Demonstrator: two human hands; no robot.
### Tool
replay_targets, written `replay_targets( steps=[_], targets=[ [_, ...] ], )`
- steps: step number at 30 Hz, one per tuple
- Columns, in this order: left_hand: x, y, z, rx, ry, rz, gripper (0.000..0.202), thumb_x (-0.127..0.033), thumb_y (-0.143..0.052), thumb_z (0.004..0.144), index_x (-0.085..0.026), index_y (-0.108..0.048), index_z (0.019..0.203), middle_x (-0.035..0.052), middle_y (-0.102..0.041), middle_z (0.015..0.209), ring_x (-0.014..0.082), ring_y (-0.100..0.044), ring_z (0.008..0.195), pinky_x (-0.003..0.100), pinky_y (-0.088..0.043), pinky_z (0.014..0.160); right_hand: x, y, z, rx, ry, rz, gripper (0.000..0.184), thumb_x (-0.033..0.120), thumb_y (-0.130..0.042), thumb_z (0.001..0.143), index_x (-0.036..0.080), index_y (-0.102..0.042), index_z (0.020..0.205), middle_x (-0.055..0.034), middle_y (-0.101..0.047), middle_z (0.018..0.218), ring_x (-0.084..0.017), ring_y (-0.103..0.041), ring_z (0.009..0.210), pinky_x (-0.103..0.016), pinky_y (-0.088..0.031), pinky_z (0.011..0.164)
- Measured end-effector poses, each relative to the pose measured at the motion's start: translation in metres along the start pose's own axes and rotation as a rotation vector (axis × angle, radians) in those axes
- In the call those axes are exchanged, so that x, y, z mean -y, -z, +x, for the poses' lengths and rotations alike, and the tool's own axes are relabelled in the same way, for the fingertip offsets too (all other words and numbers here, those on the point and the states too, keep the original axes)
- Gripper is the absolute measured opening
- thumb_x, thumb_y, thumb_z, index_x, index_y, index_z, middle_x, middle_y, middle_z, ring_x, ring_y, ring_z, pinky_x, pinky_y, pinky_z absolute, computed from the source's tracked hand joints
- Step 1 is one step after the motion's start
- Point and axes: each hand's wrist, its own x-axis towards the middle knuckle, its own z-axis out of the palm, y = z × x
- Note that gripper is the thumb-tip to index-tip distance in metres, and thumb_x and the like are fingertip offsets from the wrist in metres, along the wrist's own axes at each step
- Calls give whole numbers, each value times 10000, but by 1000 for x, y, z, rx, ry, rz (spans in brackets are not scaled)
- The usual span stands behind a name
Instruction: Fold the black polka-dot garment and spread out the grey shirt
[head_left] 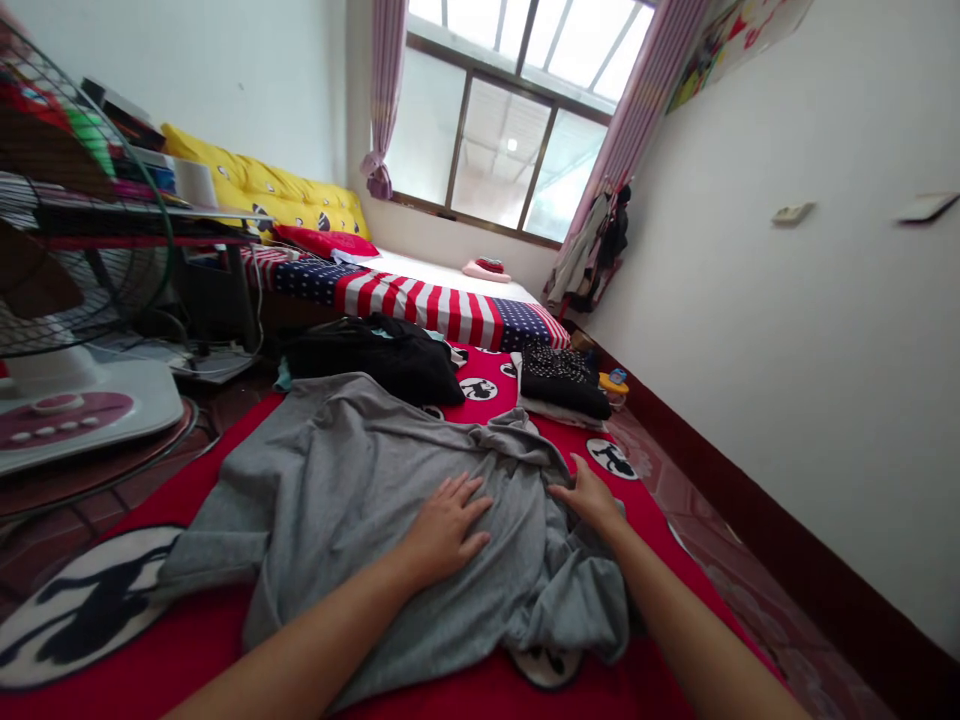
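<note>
Grey shirt (360, 510) lies rumpled on the red mat (660, 520); left hand (446, 530) presses flat, right hand (589, 495) rests open-fingered, neither gripping. Smoothing underway; next, flatten the bunched side.

arms: both forearms bare, no sleeves in view | left hand (448, 527); right hand (587, 495): no rings, no gloves

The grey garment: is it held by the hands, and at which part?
The left hand lies flat and open on the grey garment, gripping nothing. The right hand touches its bunched folds; a grip cannot be told.
</note>
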Motion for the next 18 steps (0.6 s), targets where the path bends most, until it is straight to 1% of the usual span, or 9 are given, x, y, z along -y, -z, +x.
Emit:
replay_targets(
  steps=[2, 3, 6, 8, 9, 11, 15, 17, 18],
  targets=[
    [1, 1, -1, -9, 0, -17, 493, -362, -617, 830, -249, -562, 1307, 112, -404, 1491, 312, -339, 1387, 514, -251, 1151, 6, 9, 1, -11, 43, -62, 315, 371, -659, 698, 160, -692, 930, -95, -700, 845, -275, -653, 860, -323, -453, 724],
    [1, 1, -1, -22, 3, -26, 507, -357, -632, 818, -248, -559, 1308, 119, -379, 1505, 310, -347, 1383, 506, -257, 1150, 9, 19, 2, -53, 55, -69, 253, 381, -611, 734, 167, -695, 840, -92, -695, 797, -268, -653, 830, -317, -447, 704],
    [4, -3, 0, -73, 13, -52, 611, -337, -678, 772, -235, -510, 1351, 150, -318, 1529, 313, -368, 1367, 493, -282, 1139, 26, 61, 5, -271, 84, 49, 300, 438, -526, 779, 179, -675, 798, -72, -673, 731, -230, -639, 742, -293, -442, 642],
    [5, -6, 1, -106, 24, -78, 652, -324, -701, 744, -220, -502, 1356, 156, -362, 1500, 319, -400, 1340, 487, -313, 1121, 43, 90, 1, -271, 125, 225, 329, 480, -535, 760, 180, -655, 821, -31, -639, 658, -181, -604, 605, -264, -436, 552],
    [5, -6, 1, -128, 33, -97, 632, -311, -701, 741, -215, -519, 1339, 149, -414, 1465, 316, -432, 1312, 478, -337, 1106, 54, 101, -5, -173, 138, 307, 341, 497, -544, 750, 178, -642, 821, -10, -615, 620, -159, -577, 535, -252, -430, 505],
    [4, -3, 2, -187, 64, -146, 493, -274, -662, 775, -207, -587, 1257, 120, -544, 1339, 285, -521, 1210, 439, -404, 1050, 78, 114, -22, 168, 148, 393, 350, 504, -571, 734, 172, -622, 832, 18, -591, 586, -126, -541, 440, -232, -423, 437],
    [1, 4, 3, -278, 119, -220, 199, -209, -537, 862, -197, -701, 973, 66, -684, 999, 217, -619, 968, 355, -490, 894, 120, 109, -51, 911, 172, 250, 270, 411, -655, 717, 160, -614, 809, 14, -631, 626, -104, -568, 420, -191, -442, 415],
    [1, 6, 3, -284, 119, -235, 187, -187, -529, 861, -196, -711, 901, 60, -688, 937, 210, -626, 927, 343, -498, 861, 135, 102, -42, 1071, 139, 177, 218, 344, -686, 696, 147, -613, 756, 0, -635, 611, -110, -582, 432, -187, -461, 425],
    [2, 6, 3, -287, 116, -247, 189, -176, -528, 856, -196, -710, 900, 59, -687, 937, 207, -629, 920, 339, -502, 856, 142, 100, -30, 1044, 109, 208, 205, 317, -699, 681, 140, -615, 742, -12, -640, 613, -119, -596, 453, -194, -480, 442]
  ],
)
